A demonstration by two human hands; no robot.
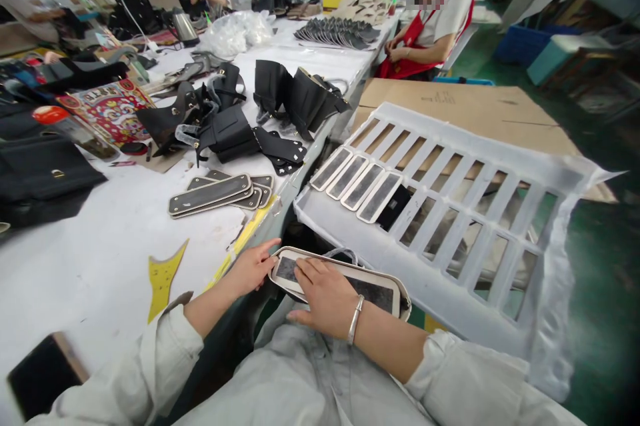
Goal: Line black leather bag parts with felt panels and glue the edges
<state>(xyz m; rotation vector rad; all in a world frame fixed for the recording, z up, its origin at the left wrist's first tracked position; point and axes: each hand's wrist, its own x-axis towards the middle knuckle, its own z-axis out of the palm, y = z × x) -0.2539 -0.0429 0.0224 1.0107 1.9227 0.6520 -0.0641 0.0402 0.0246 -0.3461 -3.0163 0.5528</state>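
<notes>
Across my lap lies a long rounded bag base (383, 293) with a pale rim and a dark grey strip along its middle. My right hand (327, 296), a bracelet at its wrist, lies flat on top of the strip, fingers stretched out. At the base's left end, my left hand (253, 267) touches the rim with its fingertips, the index finger extended. Behind the rim a clear loop, perhaps a plastic-wrapped handle (345, 253), sticks up. The underside of the base is hidden. On the table close by rests a stack of similar dark panels with pale edges (215, 194).
At right, a white slotted tray (500, 203) holds several pale-rimmed panels (350, 183) over cardboard (450, 103). Black leather bag parts (225, 133), a yellow cut piece (166, 279) and a phone-like dark object (45, 376) lie on the table (95, 273). A co-worker in a red apron (433, 39) sits beyond.
</notes>
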